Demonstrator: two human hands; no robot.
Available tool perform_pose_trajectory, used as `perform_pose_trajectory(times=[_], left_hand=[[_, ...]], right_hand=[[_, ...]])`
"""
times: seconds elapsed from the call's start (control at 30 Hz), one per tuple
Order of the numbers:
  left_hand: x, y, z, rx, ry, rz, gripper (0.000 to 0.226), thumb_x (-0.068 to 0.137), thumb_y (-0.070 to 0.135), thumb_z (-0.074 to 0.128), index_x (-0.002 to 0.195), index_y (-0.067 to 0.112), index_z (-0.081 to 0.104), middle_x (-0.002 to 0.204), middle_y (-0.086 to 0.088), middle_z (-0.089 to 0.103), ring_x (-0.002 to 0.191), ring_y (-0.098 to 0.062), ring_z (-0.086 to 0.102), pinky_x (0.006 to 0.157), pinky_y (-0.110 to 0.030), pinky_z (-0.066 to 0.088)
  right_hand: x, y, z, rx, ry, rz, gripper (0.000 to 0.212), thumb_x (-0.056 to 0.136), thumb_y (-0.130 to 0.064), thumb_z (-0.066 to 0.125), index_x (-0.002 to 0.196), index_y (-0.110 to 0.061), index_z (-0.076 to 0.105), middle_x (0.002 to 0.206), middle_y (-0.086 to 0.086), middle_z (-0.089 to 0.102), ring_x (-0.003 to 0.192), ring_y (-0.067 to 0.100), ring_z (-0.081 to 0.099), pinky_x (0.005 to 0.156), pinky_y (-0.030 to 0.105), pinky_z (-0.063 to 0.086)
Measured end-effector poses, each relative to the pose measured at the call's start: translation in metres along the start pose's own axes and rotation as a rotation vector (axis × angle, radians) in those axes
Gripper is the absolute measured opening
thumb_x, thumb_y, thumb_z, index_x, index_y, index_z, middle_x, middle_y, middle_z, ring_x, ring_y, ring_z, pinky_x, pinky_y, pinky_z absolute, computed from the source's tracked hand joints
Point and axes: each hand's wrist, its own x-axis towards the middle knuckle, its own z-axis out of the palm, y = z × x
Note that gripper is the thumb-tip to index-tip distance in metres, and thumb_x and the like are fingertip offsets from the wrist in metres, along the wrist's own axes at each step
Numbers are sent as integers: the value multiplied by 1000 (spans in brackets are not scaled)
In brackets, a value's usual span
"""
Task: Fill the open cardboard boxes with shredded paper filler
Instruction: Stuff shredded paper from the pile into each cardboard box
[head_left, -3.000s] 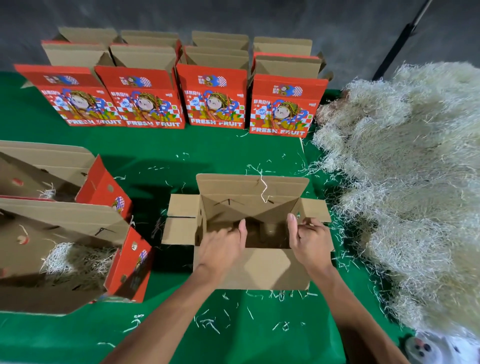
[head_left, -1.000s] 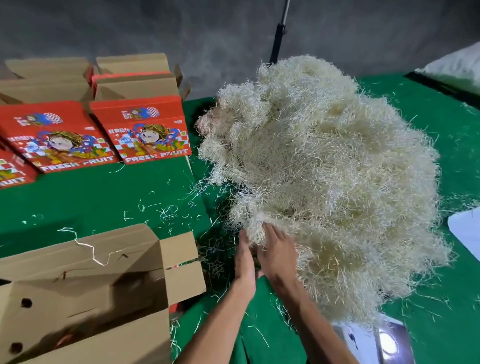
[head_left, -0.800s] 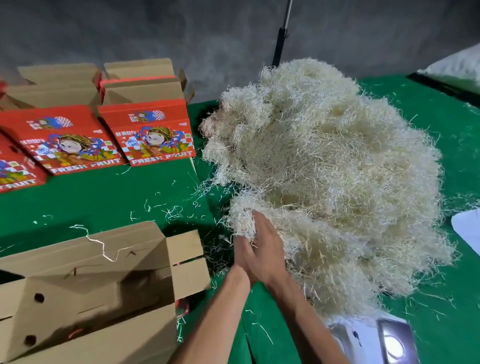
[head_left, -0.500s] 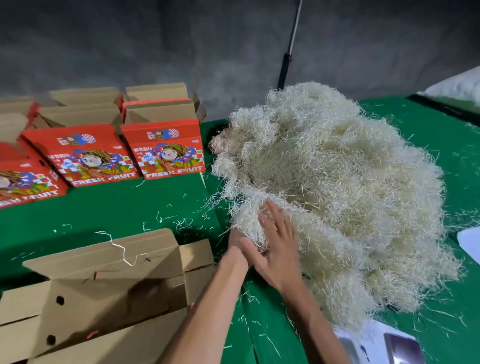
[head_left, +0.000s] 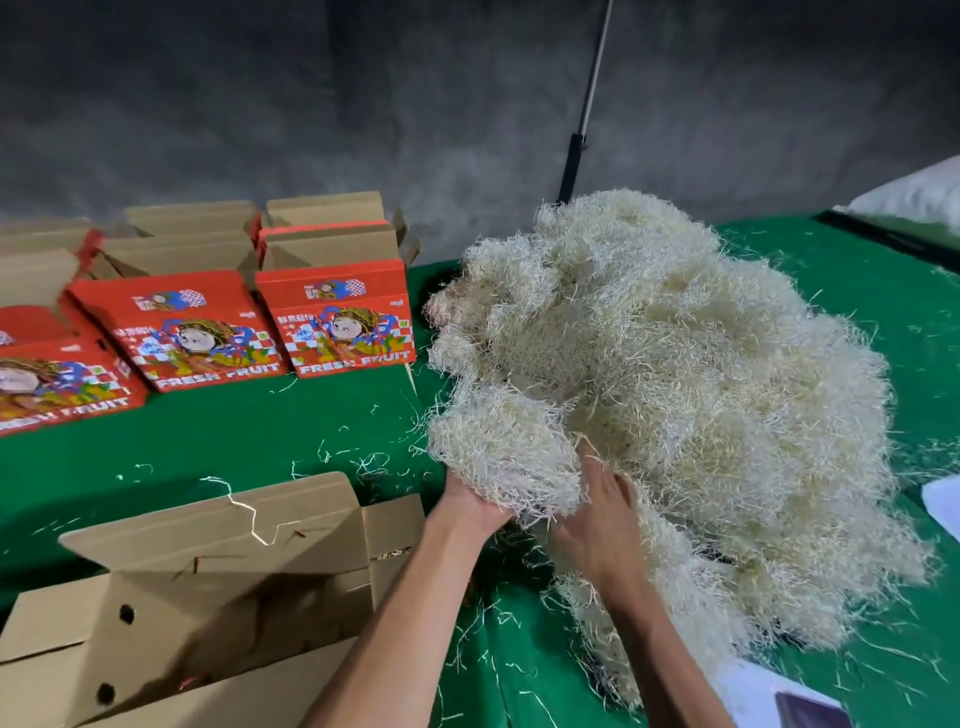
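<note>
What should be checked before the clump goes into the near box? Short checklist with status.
1. Clump of filler held: ok, left hand cups it from beneath and right hand presses its side.
2. Clump free of the big pile: cannot tell, strands still meet on its right edge.
3. Near cardboard box open: ok, flaps up, mouth facing the hands.
4. Box empty enough: cannot tell, its interior is dark.
5. Path from clump to box: ok, only green cloth with stray shreds between.
</note>
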Motion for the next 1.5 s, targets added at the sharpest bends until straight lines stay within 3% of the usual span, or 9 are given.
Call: perform_pose_trajectory(times=[0.1,0.23,0.43,0.63,0.8,0.97,1.23,1.37,1.5], left_hand=[[6,12,4,63,24,49,45,107,36,36,100,-4,56,69,-34,67,61,-49,69,50,-56,55],[25,19,-14,672,236,281,47,110,23,26,150,-2,31,100,-8,59,119,-31,56,115,-46,27],[33,16,2,1349,110,126,49,109,29,31,153,6,31,141,-5,48,128,-26,49,104,-29,43],[42,-13,-6,1148,22,105,41,108,5,31,149,1,33,86,13,41,54,14,55,48,-3,42],[41,-27,-1,1219,79,29,54,108,39,30,151,7,34,150,-10,42,138,-31,42,114,-39,36],[43,-18,-13,963,83,51,32,104,29,43,96,4,62,117,-18,64,90,-24,66,86,-40,52],[39,18,4,734,87,146,29,93,37,58,98,8,59,84,-18,73,76,-30,68,52,-36,55],[31,39,-16,578,282,305,37,105,21,43,134,0,52,143,-23,50,136,-35,45,108,-43,38],[22,55,-22,521,331,255,20,101,9,48,84,3,57,141,-23,52,119,-30,57,78,-29,49]], right_hand=[[15,6,-1,-143,11,4,76,78,-46,76,142,-17,47,148,8,49,138,24,42,122,44,10],[37,5,-4,-218,-19,79,72,70,-28,84,134,-17,53,146,6,50,137,23,42,122,47,15],[58,7,5,-192,-130,106,73,96,5,44,157,-18,12,165,3,1,153,22,-1,119,31,-14],[23,18,-13,-30,-418,40,46,99,7,47,144,0,41,150,25,40,137,37,40,114,31,33],[52,18,0,-10,-211,85,51,108,-31,12,154,-14,27,163,12,17,151,29,18,124,45,8],[65,31,5,-15,-162,138,97,77,-22,82,153,-28,23,149,7,47,135,27,46,117,48,21],[47,41,5,51,-51,-78,85,75,-72,63,143,-27,39,151,4,41,136,22,39,117,52,20],[51,33,-2,125,-47,-191,90,79,-75,55,149,-26,27,159,1,26,142,16,27,115,51,17],[52,27,2,44,-78,-77,98,78,-27,75,156,-27,15,157,9,35,141,27,38,115,45,23]])
